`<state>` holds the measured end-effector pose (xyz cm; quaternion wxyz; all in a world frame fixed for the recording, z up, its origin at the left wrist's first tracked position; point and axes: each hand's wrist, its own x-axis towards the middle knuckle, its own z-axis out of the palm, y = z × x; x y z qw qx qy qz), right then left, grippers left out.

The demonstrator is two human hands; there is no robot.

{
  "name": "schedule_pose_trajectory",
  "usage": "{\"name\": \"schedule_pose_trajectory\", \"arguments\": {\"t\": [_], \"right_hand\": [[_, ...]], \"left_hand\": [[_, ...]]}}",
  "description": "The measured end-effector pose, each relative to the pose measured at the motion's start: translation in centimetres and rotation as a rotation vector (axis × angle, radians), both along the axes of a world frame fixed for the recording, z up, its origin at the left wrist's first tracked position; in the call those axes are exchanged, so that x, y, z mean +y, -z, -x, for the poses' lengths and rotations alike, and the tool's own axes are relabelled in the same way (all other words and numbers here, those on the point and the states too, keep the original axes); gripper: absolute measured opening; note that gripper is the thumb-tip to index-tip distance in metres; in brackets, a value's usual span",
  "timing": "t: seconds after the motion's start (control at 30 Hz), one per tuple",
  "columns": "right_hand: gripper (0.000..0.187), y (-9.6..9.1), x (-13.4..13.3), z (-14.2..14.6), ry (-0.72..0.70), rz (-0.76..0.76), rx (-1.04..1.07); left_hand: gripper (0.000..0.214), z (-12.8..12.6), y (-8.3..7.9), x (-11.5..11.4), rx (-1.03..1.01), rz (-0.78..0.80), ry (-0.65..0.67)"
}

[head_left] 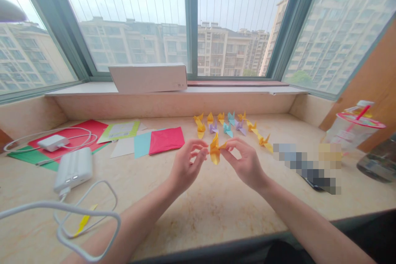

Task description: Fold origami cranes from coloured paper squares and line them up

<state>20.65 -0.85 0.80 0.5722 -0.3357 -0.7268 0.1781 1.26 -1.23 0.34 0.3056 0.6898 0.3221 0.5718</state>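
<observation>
A yellow origami crane (214,153) is held up between my two hands, above the stone sill. My right hand (243,159) pinches one pointed end of it between thumb and forefinger. On the other side, the curled fingers of my left hand (189,161) close at the crane's left edge; the exact contact there is too small to make out. Behind my hands stand several folded cranes: yellow ones such as the yellow crane (200,128), light blue ones such as the blue crane (228,130), and purple ones such as the purple crane (240,127).
Left of my hands lie a red packet (166,140), coloured paper sheets (142,145) and a white power bank (74,169) with a looping cable (117,231). A white box (148,79) stands by the window. At right are a blurred dark object (309,171) and a plastic cup (352,132).
</observation>
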Motion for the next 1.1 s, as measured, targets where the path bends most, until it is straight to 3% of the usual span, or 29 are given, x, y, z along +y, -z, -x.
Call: {"name": "schedule_pose_trajectory", "arguments": {"t": [0.13, 0.3, 0.43, 0.57, 0.77, 0.97, 1.1], "right_hand": [[0.005, -0.1, -0.3, 0.0, -0.045, -0.055, -0.073], [0.005, 0.3, -0.1, 0.1, -0.075, -0.040, -0.082], [0.008, 0.6, 0.2, 0.1, -0.040, 0.060, 0.045], [0.010, 0.5, 0.2, 0.2, -0.143, 0.205, 0.206], [0.010, 0.0, 0.2, 0.3, -0.271, 0.257, 0.371], [0.011, 0.7, 0.8, 0.3, -0.347, 0.285, 0.465], [0.013, 0.7, 0.8, 0.2, -0.384, 0.368, 0.452]], "left_hand": [[0.013, 0.1, -0.8, -0.2, 0.151, -0.135, -0.098], [0.012, 0.2, -0.9, -0.3, 0.168, -0.167, -0.070], [0.012, 0.3, -0.7, -0.2, 0.115, -0.157, -0.037], [0.010, 0.2, -0.7, -0.3, 0.069, -0.156, -0.005], [0.013, 0.1, -1.0, -0.4, -0.030, -0.106, 0.060], [0.017, -0.3, -0.9, -0.5, -0.164, 0.034, 0.176], [0.018, -0.4, -0.8, -0.4, -0.237, 0.084, 0.227]]}}
